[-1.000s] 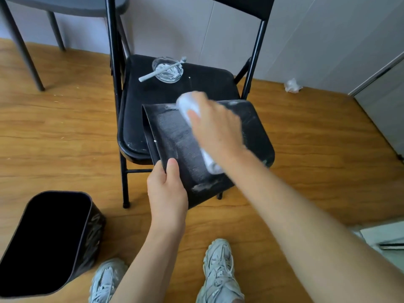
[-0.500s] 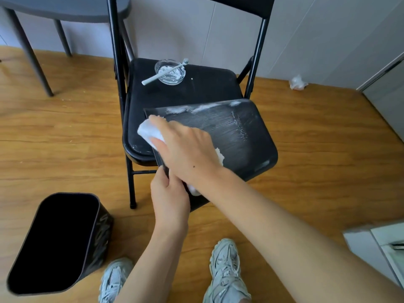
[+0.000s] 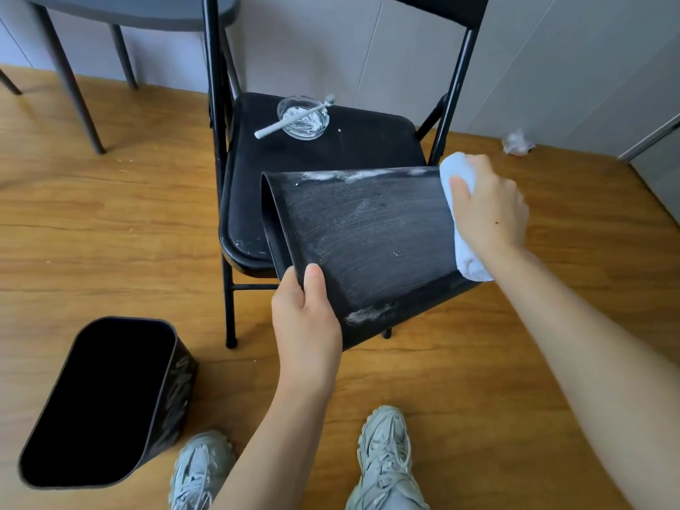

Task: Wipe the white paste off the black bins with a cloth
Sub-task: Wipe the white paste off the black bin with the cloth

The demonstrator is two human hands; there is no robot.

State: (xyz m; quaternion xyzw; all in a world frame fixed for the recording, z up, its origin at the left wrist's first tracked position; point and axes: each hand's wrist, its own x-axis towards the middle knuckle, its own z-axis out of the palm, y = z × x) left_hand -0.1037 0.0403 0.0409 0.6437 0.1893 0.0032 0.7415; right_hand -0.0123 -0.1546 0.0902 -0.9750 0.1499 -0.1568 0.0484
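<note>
Centre frame: left hand [image 3: 305, 325] grips the rim of a matte, paste-streaked black bin [image 3: 368, 244]; right hand [image 3: 489, 211] clutches a rolled white cloth [image 3: 464, 252] against its rounded base edge.

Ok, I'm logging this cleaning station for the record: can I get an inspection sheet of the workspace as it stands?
Surface: wooden floor; black folding chair.
Job's things: black bin on its side against the chair, paste smears along its edges; second bin on the floor; white cloth.
Clutter: glass dish of paste with a stick across it; crumpled tissue by the wall.
Grips: left hand holds the bin's rim; right hand grips the cloth at its base end.
Cables: nothing seen.
Surroundings: table legs, grey wall.
</note>
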